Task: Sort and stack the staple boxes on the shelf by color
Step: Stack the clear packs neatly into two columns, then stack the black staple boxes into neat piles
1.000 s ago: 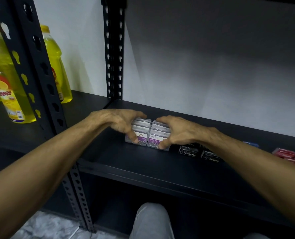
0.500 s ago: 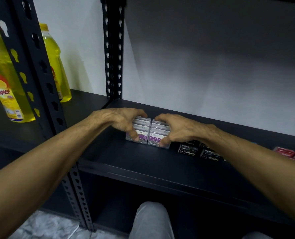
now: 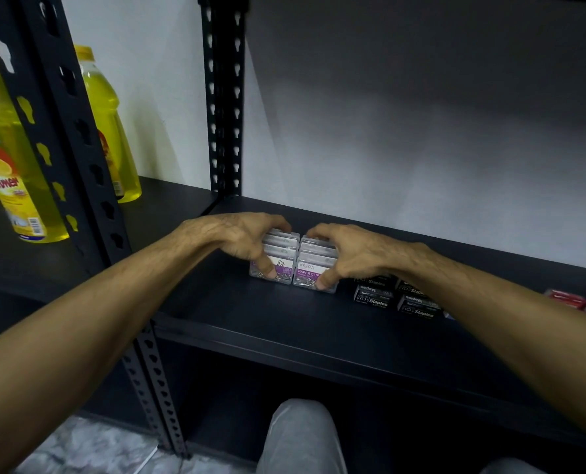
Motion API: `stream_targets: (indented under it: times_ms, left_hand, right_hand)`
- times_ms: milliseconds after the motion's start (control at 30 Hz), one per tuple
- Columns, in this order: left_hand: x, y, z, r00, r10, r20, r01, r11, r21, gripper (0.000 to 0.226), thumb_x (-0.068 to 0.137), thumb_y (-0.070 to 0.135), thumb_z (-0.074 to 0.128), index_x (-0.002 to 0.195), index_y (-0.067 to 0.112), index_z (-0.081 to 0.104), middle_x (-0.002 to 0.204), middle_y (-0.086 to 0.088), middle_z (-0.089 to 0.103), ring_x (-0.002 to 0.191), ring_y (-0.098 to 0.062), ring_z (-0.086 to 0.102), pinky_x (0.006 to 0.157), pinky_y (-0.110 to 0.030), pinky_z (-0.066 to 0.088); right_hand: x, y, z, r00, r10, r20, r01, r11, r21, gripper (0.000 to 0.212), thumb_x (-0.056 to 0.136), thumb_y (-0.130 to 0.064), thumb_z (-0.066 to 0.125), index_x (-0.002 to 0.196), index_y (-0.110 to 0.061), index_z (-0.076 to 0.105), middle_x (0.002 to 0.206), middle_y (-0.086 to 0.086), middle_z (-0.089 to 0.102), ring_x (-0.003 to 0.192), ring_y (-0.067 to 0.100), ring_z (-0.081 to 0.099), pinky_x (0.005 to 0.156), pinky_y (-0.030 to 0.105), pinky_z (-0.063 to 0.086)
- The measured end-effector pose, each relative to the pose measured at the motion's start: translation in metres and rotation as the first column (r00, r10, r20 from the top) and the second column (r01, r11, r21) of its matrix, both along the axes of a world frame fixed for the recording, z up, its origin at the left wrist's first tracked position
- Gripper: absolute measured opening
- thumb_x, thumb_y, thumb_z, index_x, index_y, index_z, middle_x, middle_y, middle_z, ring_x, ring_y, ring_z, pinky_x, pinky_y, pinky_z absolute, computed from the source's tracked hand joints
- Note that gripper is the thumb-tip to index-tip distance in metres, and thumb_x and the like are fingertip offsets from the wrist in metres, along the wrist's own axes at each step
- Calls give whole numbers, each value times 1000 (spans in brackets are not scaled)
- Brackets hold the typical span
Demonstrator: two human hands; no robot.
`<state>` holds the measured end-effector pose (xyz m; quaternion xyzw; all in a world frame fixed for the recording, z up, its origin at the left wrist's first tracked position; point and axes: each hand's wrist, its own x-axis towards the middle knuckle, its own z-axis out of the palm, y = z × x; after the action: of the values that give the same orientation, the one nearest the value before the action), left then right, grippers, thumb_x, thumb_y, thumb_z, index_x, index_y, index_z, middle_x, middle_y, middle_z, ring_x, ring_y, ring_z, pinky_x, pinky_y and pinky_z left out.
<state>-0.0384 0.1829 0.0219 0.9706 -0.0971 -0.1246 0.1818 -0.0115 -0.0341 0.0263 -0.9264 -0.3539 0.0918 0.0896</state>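
Observation:
Two rows of clear paper clip boxes with purple labels stand side by side on the black shelf (image 3: 284, 323). My left hand (image 3: 237, 237) grips the left row of clear boxes (image 3: 281, 254), thumb on its front. My right hand (image 3: 349, 251) grips the right row of clear boxes (image 3: 310, 268) the same way. To their right lie black staple boxes (image 3: 375, 297) in low stacks, partly hidden under my right forearm. Red staple boxes (image 3: 567, 299) sit at the far right edge.
Yellow liquid bottles (image 3: 110, 131) stand on the neighbouring shelf at the left, behind a black perforated upright (image 3: 66, 131). Another upright (image 3: 223, 97) stands at the back by the white wall. My knee (image 3: 298, 436) shows below the shelf.
Both hands and the clear boxes have stayed in nearly the same spot; the boxes look pressed slightly closer together. The blue box seen earlier at the right is hidden by my forearm.

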Motion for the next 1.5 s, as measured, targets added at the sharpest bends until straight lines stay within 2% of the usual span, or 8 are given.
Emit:
stream_targets:
  times_ms: [367,567,700,900,1000,1133,1267,1500]
  left_hand:
    - [-4,-1,4,999,8,-39,-7,1000,7,111,67,32,88,154,22,20,151,3,39,134,-17,41,109,-30,34]
    - [-15,-1,18,999,29,-45,-29,1000,1,119,66,68,73,157,28,7,163,3,17,146,-18,26,119,-35,23]
    - [-25,-19,36,975,107,196,-100,994,-46,97,75,73,60,154,32,21,157,-2,32,137,-24,41,111,-42,35]
    - [-34,-80,47,887,31,461,60,981,-182,40,90,42,65,126,25,62,110,7,65,91,-9,63,75,-21,47]
    - [-37,-113,37,912,-83,402,147,980,-131,27,88,32,71,113,24,69,98,11,68,88,-2,62,69,-9,42]
    - [-43,-150,16,897,-199,395,214,977,6,32,87,31,71,118,24,67,105,9,65,90,-6,58,76,-18,41]
    - [-45,-169,-4,896,-233,377,178,968,175,35,87,30,70,121,20,64,119,-2,64,109,-21,61,93,-32,49]
    - [-39,-168,-22,904,-193,381,85,956,282,26,85,31,69,108,20,66,108,-6,69,99,-26,66,84,-41,54]
  right_hand:
    - [2,-4,-1,1000,8,17,-8,1000,-14,99,68,-40,86,148,-21,33,137,1,45,116,15,49,94,28,43]
    - [-3,-22,9,1000,-19,24,19,999,34,99,69,-49,83,149,-20,33,148,1,40,129,18,45,106,32,39]
    - [-11,-47,21,996,-61,62,56,996,73,87,76,-58,74,148,-26,37,151,1,37,134,19,41,107,32,37]
    - [-24,-103,31,983,-132,127,115,984,138,49,89,-41,66,133,-23,55,130,-3,59,103,9,56,88,26,46]
    - [-31,-129,26,982,-158,101,144,980,139,34,88,-32,69,120,-23,63,112,-5,66,87,3,57,76,21,44]
    - [-39,-151,6,982,-168,82,162,984,81,28,84,-32,73,111,-27,67,96,-10,65,83,6,60,70,22,44]
    - [-45,-158,-8,983,-175,59,170,982,83,30,86,-31,73,114,-25,66,98,-10,62,84,6,59,73,21,44]
    - [-48,-155,-16,976,-171,132,165,985,60,29,88,-30,69,115,-21,64,105,-5,62,91,12,58,75,24,44]
